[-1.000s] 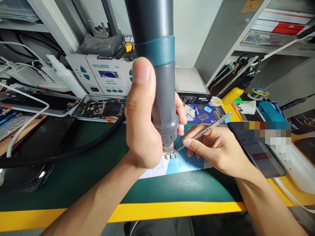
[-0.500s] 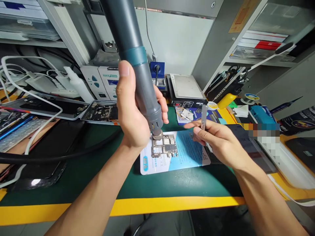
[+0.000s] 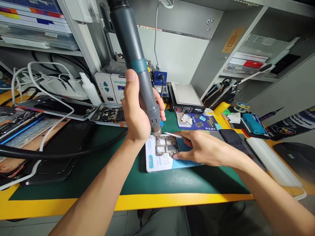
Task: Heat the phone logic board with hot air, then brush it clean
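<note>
My left hand (image 3: 137, 111) is wrapped round the dark grey hot air gun handle (image 3: 144, 82). The gun tilts downward, with its metal nozzle (image 3: 157, 131) just above the upper left corner of a phone circuit board (image 3: 166, 146). That board lies on a white and blue printed card (image 3: 157, 165). My right hand (image 3: 197, 149) reaches in from the right, holding a slim silver metal tool (image 3: 173, 134) whose tip points left toward the nozzle. The right thumb rests at the board's lower right edge. The fingers hide part of the card and tool.
A hot air station (image 3: 112, 88) and a flat heating plate (image 3: 185, 93) stand at the back. Opened phone parts (image 3: 108, 113) lie left, near a black hose (image 3: 86, 154). To the right are a dark phone (image 3: 233, 141) and a white bar-shaped object (image 3: 273, 160).
My right hand has moved left and down onto the board's edge, tipping the metal tool from upright to nearly level. The left hand keeps the gun over the board. The camera view has shifted.
</note>
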### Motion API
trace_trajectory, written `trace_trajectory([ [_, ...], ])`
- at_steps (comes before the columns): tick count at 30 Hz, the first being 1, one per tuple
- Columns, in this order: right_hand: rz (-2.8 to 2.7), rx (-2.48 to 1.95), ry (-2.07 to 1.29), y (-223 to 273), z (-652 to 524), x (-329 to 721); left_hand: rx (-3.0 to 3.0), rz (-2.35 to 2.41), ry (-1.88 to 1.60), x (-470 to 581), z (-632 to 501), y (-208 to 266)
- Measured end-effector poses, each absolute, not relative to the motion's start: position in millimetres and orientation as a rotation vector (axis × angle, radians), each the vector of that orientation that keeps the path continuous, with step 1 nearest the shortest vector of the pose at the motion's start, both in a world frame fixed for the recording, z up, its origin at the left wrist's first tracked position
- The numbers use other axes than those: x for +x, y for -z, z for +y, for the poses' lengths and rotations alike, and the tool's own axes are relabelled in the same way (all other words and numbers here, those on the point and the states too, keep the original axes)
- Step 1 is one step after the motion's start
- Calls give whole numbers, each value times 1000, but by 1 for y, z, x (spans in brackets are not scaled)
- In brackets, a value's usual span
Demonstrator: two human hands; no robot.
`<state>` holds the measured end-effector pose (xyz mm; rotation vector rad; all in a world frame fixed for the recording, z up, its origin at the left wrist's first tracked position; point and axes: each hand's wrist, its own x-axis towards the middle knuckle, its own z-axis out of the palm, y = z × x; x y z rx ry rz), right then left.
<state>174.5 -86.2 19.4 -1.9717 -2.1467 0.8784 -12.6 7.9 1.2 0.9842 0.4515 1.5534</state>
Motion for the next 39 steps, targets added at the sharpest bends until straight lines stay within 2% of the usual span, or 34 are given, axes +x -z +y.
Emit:
trace_trajectory([
  [6,-1955,-2060,-703,-7,-115,166,962,432,-1566,-14,9,-2],
  [10,-1713,-2083,-750,2,-133,158,963,431,-1579,-13,8,-2],
  [12,-1562,-2065,-899,0,-136,160,974,432,-1580,-12,8,-1],
  [19,-1067,-1724,-1775,-24,-115,196,987,405,-1619,-13,13,-1],
  [22,-955,-1616,-1998,-24,-106,206,985,416,-1621,-14,15,-2],
  [30,-746,-1457,-2193,-15,-98,208,1002,441,-1613,-14,11,-2],
  [39,-642,-1478,-2289,-12,-84,205,1020,435,-1604,-16,9,-4],
])
